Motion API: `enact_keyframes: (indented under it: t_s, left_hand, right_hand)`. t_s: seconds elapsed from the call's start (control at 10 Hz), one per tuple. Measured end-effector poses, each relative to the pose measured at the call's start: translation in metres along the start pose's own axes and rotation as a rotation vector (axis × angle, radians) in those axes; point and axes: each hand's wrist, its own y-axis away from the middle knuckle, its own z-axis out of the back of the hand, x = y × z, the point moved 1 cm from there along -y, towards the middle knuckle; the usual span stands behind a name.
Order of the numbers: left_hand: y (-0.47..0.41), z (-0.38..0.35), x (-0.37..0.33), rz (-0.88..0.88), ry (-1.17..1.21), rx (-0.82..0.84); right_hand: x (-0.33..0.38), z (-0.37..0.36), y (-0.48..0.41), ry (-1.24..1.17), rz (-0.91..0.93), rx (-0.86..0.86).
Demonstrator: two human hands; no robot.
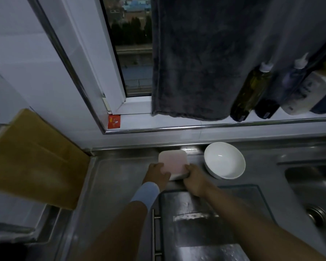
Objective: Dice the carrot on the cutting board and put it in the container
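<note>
A square white container with a pale pink lid (172,160) sits on the steel counter near the back wall. My left hand (157,173) grips its near left corner, and my right hand (195,178) grips its near right side. A clear glass cutting board (233,213) lies on the counter in front of me, under my right forearm. No carrot is in view.
An empty white bowl (224,162) stands just right of the container. A sink (316,200) is at the right. A brown cardboard box (32,157) leans at the left. Bottles (250,95) and a dark hanging towel (194,63) line the window sill.
</note>
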Motion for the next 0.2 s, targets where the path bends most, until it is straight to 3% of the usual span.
enact_keyframes:
  t_s: [0.2]
  left_hand:
    - [0.013, -0.006, -0.007, -0.011, -0.046, -0.005]
  right_hand:
    - [-0.031, -0.005, -0.012, 0.040, 0.102, 0.055]
